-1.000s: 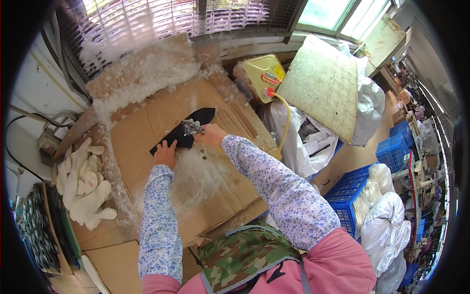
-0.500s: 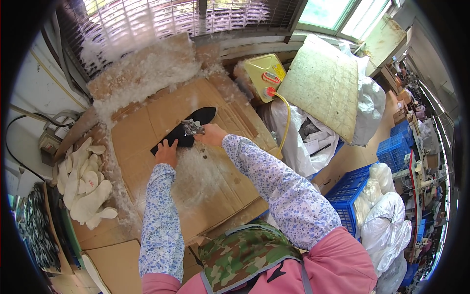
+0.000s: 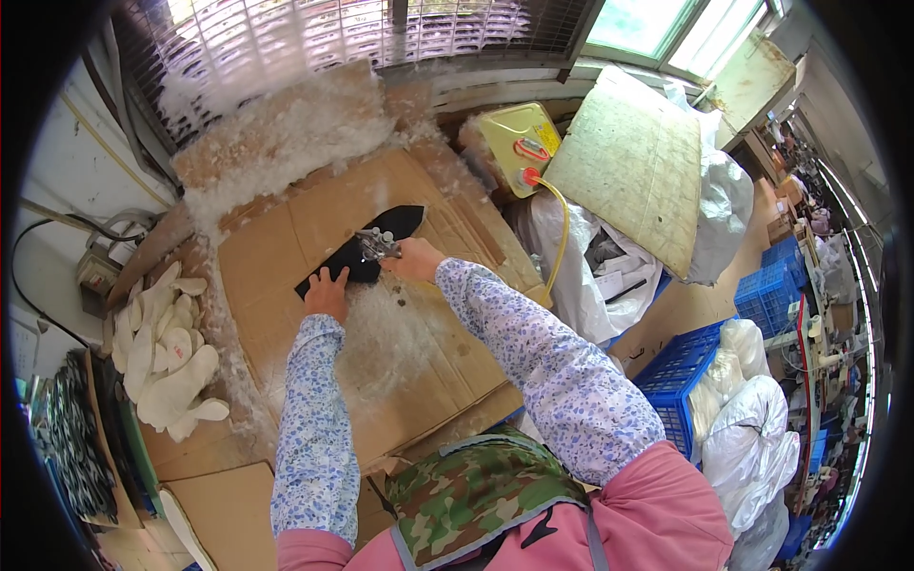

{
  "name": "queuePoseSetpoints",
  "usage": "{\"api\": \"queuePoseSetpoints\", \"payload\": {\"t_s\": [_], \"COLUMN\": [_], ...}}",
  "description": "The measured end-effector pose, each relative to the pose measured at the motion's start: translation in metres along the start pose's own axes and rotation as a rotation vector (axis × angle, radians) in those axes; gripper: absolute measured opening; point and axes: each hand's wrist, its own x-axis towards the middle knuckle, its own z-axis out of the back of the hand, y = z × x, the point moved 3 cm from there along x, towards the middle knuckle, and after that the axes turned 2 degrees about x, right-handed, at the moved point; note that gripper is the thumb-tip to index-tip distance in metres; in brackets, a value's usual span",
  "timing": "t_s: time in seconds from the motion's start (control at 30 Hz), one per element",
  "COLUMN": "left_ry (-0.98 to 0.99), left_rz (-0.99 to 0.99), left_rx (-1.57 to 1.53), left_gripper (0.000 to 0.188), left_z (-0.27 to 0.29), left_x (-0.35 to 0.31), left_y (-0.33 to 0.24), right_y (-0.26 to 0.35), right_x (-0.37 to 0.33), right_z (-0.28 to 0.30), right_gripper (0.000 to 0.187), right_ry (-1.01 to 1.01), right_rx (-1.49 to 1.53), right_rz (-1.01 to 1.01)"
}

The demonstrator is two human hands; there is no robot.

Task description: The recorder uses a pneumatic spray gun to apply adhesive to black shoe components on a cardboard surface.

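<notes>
A dark, flat, elongated piece (image 3: pixel 405 222), seemingly cloth, lies slantwise on a sheet of cardboard (image 3: pixel 276 243). My left hand (image 3: pixel 327 296) rests on its near left end, fingers spread over the black surface. A metal spray gun (image 3: pixel 378 244) is gripped in my right hand (image 3: pixel 416 260), fingers wrapped round it, over the middle of the dark piece. The gun covers part of that piece. Pale, fibrous residue (image 3: pixel 381 328) coats the cardboard just in front of my hands.
White sole-shaped pieces (image 3: pixel 171 357) are heaped at the left. Behind the cardboard is a grille (image 3: pixel 333 43) clogged with white fibres. A yellow can (image 3: pixel 509 138) with a yellow hose (image 3: pixel 564 238) stands at the back right. Blue crates (image 3: pixel 681 381) and plastic bags are at the right.
The view has shifted very slightly. Both hands, the spray gun and the dark piece keep about the same places relative to each other.
</notes>
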Motion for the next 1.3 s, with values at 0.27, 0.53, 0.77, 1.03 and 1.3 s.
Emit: {"api": "queuePoseSetpoints", "payload": {"t_s": [0.27,0.53,0.77,1.03,1.3], "left_ry": [-0.018,-0.030,-0.028,-0.030,-0.035], "left_rz": [-0.014,-0.029,-0.022,-0.030,-0.035], "left_rx": [0.022,0.055,0.063,0.051,0.047], "left_gripper": [0.059,0.061,0.062,0.061,0.060], "left_z": [-0.0006,-0.0030,-0.0016,-0.0019,-0.0007], "left_x": [-0.0014,0.0005,-0.0008,-0.0003,-0.0005], "left_y": [0.0013,-0.0002,0.0006,-0.0003,-0.0013], "right_y": [0.0045,0.0030,0.0087,0.0064,0.0065], "right_x": [-0.0036,-0.0045,-0.0096,-0.0079,-0.0095], "right_z": [0.0022,0.0039,0.0063,0.0071,0.0074], "right_gripper": [0.049,0.049,0.049,0.048,0.049], "right_ry": [0.001,0.008,0.015,-0.029,-0.035], "right_rx": [-0.007,-0.009,-0.046,-0.063,-0.071], "right_rz": [0.007,-0.006,-0.020,-0.011,-0.011]}}
